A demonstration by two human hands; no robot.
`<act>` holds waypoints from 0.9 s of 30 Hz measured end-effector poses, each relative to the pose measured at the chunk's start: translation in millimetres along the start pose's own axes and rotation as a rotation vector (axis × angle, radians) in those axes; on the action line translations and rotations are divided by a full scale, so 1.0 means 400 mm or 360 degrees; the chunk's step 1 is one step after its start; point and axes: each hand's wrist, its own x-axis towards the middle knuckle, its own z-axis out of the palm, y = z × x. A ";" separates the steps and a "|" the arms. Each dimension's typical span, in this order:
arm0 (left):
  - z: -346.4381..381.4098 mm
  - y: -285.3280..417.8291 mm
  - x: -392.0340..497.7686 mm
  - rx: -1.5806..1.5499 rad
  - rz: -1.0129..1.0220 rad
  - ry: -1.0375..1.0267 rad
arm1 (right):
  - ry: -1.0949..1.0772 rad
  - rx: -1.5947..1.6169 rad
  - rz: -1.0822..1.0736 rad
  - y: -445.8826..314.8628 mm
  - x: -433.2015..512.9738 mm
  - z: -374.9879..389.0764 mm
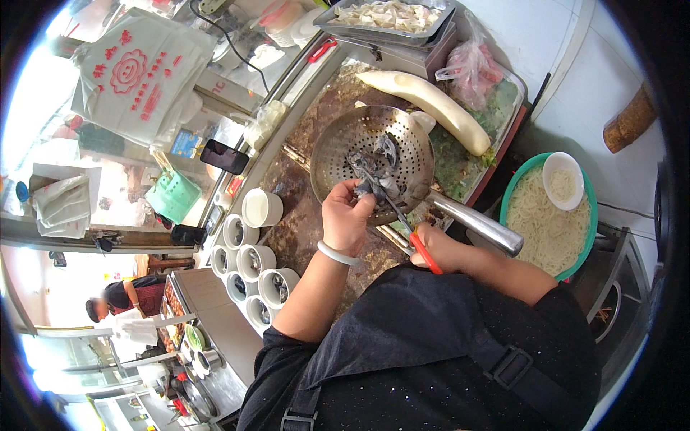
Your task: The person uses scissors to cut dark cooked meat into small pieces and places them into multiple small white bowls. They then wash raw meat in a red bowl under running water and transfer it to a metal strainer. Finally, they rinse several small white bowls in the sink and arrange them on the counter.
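In front of me a perforated metal strainer (335,148) rests on the stained worktop, its thick metal handle (477,222) pointing down to the right. Several pieces of dark grey-skinned meat (386,148) lie in the bowl. My left hand (347,218), with a pale bangle on the wrist, pinches one such piece (364,188) over the strainer's near side. The scissors (424,252) have red-orange handles, and my right hand (444,248) grips them. Their blades reach up-left to the meat at my left fingertips; whether the blades are closed is hard to see.
Left of the strainer stand several white cups (257,261), most holding dark pieces. A peeled white radish (431,108) lies beyond it, near a tray of dumplings (385,19) and a bagged pink item (474,73). A green basin of noodles (539,231) is at right. Another person (143,296) stands far left.
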 end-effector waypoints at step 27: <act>0.000 -0.007 0.019 -0.0137 -0.0183 -0.0019 | 0.0133 0.0571 0.0247 0.033 0.011 0.025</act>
